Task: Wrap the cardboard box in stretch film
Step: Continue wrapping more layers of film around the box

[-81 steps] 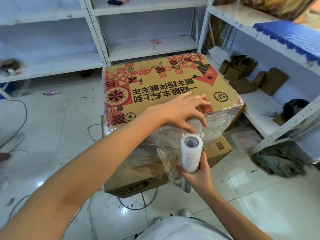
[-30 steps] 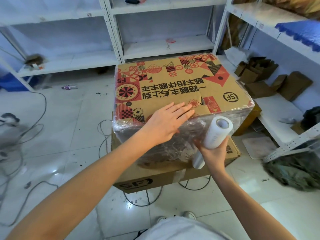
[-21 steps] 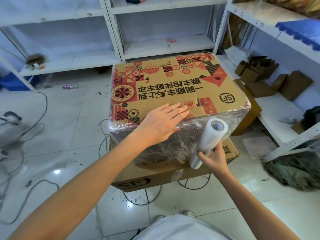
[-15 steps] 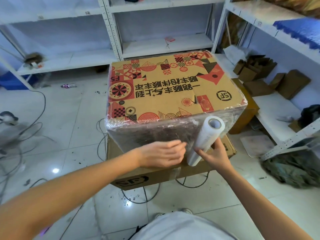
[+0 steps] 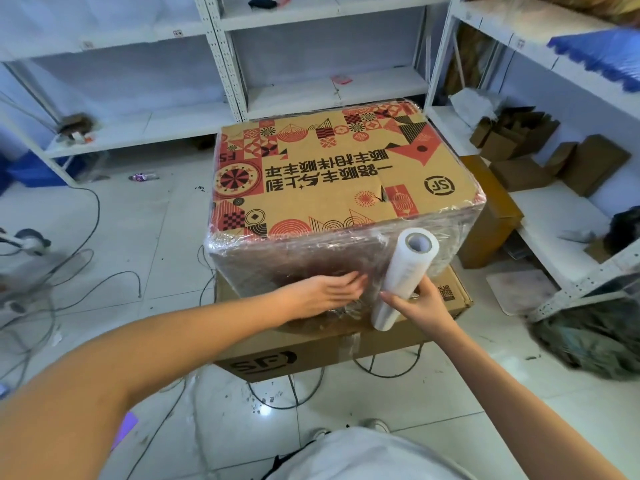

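The cardboard box [image 5: 343, 178] sits atop a lower box [image 5: 346, 344]. The left hand [image 5: 325, 292] presses flat, fingers straight, smoothing clingy, tear-prone film against its near side; the right hand [image 5: 420, 303] grips the light film roll [image 5: 403, 275] mid-tube, best held there.

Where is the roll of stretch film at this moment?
In the head view, the roll of stretch film is right of centre, gripped by the right hand against the near side of the cardboard box, beside the left hand.
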Demonstrator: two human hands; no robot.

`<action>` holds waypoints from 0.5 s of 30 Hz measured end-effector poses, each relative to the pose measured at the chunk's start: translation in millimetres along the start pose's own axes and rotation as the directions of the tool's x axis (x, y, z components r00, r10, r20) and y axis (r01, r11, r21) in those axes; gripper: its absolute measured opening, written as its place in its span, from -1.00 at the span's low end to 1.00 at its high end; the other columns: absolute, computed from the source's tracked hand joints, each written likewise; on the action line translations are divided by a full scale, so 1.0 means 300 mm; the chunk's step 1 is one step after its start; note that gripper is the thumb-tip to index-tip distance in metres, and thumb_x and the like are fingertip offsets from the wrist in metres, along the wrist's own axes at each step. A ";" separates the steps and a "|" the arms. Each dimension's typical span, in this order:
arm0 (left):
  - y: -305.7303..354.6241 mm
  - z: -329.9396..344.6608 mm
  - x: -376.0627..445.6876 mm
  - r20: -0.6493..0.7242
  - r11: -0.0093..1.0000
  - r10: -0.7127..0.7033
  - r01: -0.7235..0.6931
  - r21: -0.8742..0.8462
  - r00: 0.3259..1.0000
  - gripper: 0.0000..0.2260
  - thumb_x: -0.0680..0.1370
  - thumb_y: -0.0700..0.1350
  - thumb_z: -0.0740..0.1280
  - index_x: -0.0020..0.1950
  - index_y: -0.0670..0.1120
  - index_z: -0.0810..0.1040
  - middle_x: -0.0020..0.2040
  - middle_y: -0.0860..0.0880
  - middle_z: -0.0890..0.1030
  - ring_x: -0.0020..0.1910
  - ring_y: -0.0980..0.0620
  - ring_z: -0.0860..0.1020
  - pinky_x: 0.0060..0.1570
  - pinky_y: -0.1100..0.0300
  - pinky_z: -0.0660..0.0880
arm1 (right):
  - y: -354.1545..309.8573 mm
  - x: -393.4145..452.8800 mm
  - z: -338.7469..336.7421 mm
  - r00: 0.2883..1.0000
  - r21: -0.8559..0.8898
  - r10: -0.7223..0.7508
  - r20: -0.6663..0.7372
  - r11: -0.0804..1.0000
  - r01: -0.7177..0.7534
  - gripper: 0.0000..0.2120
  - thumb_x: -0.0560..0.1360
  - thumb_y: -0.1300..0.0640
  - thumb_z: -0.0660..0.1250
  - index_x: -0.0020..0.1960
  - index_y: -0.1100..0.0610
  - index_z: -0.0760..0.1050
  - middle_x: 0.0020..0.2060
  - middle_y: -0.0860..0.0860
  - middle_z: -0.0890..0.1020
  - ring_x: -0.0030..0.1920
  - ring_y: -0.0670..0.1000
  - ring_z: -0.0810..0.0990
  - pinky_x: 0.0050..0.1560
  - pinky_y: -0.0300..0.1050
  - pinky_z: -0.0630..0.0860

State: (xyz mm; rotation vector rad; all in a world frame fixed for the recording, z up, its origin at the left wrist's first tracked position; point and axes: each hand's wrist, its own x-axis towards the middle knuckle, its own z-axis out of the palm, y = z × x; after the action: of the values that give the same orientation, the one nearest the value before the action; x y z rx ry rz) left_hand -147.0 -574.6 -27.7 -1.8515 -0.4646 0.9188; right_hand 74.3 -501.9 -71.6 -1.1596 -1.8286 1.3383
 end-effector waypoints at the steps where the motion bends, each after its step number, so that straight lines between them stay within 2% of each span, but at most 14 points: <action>1: -0.023 -0.002 0.008 -0.035 1.000 -0.008 0.008 -0.007 0.999 -0.42 0.55 -0.08 0.16 0.53 -0.16 0.05 0.54 -0.17 0.08 0.52 -0.17 0.04 0.47 -0.08 -0.06 | 0.007 0.005 -0.006 1.000 -0.008 0.006 0.024 1.000 -0.005 -0.42 0.31 0.18 0.56 0.27 0.20 0.44 0.03 -0.06 0.59 0.03 -0.26 0.53 -0.04 -0.40 0.50; 4: -0.092 -0.002 0.004 0.005 0.998 0.029 -0.029 0.050 1.000 -0.39 0.56 -0.04 0.16 0.42 -0.25 -0.12 0.56 -0.16 -0.12 0.52 -0.17 -0.13 0.43 -0.10 -0.19 | 0.026 0.011 -0.021 0.994 -0.031 0.009 0.106 1.000 -0.006 -0.40 0.29 0.24 0.57 0.26 0.23 0.44 0.04 -0.03 0.58 0.03 -0.25 0.52 -0.06 -0.42 0.49; 6: -0.106 0.002 -0.006 0.016 1.000 -0.003 0.002 0.016 1.000 -0.38 0.58 0.05 0.16 0.39 -0.24 -0.11 0.56 -0.15 -0.15 0.52 -0.17 -0.16 0.41 -0.11 -0.22 | 0.025 0.017 -0.026 0.992 -0.051 -0.009 0.128 0.999 0.015 -0.39 0.29 0.23 0.57 0.28 0.22 0.43 0.06 -0.04 0.57 0.06 -0.22 0.52 -0.05 -0.43 0.46; 7: -0.105 0.011 -0.008 0.034 1.000 -0.006 0.006 0.001 0.999 -0.37 0.58 0.07 0.15 0.39 -0.25 -0.12 0.56 -0.16 -0.17 0.51 -0.17 -0.18 0.41 -0.12 -0.23 | 0.021 0.023 -0.030 0.991 -0.060 -0.013 0.134 0.998 0.022 -0.38 0.29 0.20 0.58 0.28 0.20 0.43 0.07 -0.05 0.57 0.08 -0.18 0.53 0.00 -0.38 0.47; 10: -0.111 0.026 -0.006 0.030 1.000 0.004 -0.004 0.011 1.000 -0.32 0.60 0.13 0.08 0.39 -0.27 -0.24 0.54 -0.17 -0.24 0.50 -0.17 -0.24 0.41 -0.12 -0.27 | 0.025 0.039 -0.046 0.987 -0.061 0.000 0.163 0.998 0.010 -0.41 0.27 0.13 0.60 0.22 0.18 0.46 0.04 0.00 0.62 0.10 -0.02 0.58 0.11 0.01 0.54; 12: -0.108 0.048 0.003 -0.021 1.000 -0.016 0.017 0.023 1.000 -0.29 0.60 0.17 0.03 0.44 -0.25 -0.28 0.53 -0.15 -0.26 0.51 -0.15 -0.23 0.40 -0.14 -0.31 | 0.034 0.038 -0.053 0.987 -0.032 0.018 0.157 0.999 -0.013 -0.42 0.26 0.18 0.60 0.19 0.20 0.44 0.00 0.06 0.62 0.09 0.04 0.59 0.11 0.06 0.55; 13: -0.101 0.063 0.006 -0.048 0.999 -0.038 0.039 0.016 0.998 -0.29 0.59 0.18 0.04 0.47 -0.23 -0.26 0.53 -0.14 -0.25 0.51 -0.14 -0.22 0.40 -0.17 -0.35 | 0.036 0.036 -0.057 0.988 -0.005 0.031 0.151 1.000 -0.030 -0.40 0.25 0.20 0.60 0.20 0.20 0.42 0.00 0.08 0.61 0.09 0.07 0.59 0.10 0.05 0.56; 15: -0.093 0.079 0.005 -0.065 0.997 -0.075 0.073 -0.026 0.995 -0.33 0.58 0.12 0.13 0.54 -0.15 -0.09 0.54 -0.12 -0.17 0.52 -0.12 -0.16 0.37 -0.22 -0.40 | 0.039 0.036 -0.065 0.990 0.044 0.041 0.132 0.998 -0.047 -0.31 0.21 0.12 0.62 0.23 0.20 0.39 0.02 0.12 0.59 0.09 0.07 0.58 0.02 -0.05 0.58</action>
State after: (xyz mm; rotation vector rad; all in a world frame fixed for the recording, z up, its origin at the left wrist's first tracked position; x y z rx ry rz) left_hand -162.1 -546.8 -9.0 -1.8671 -0.5014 0.8031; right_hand 89.6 -482.4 -76.7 -1.1172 -1.8622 1.5062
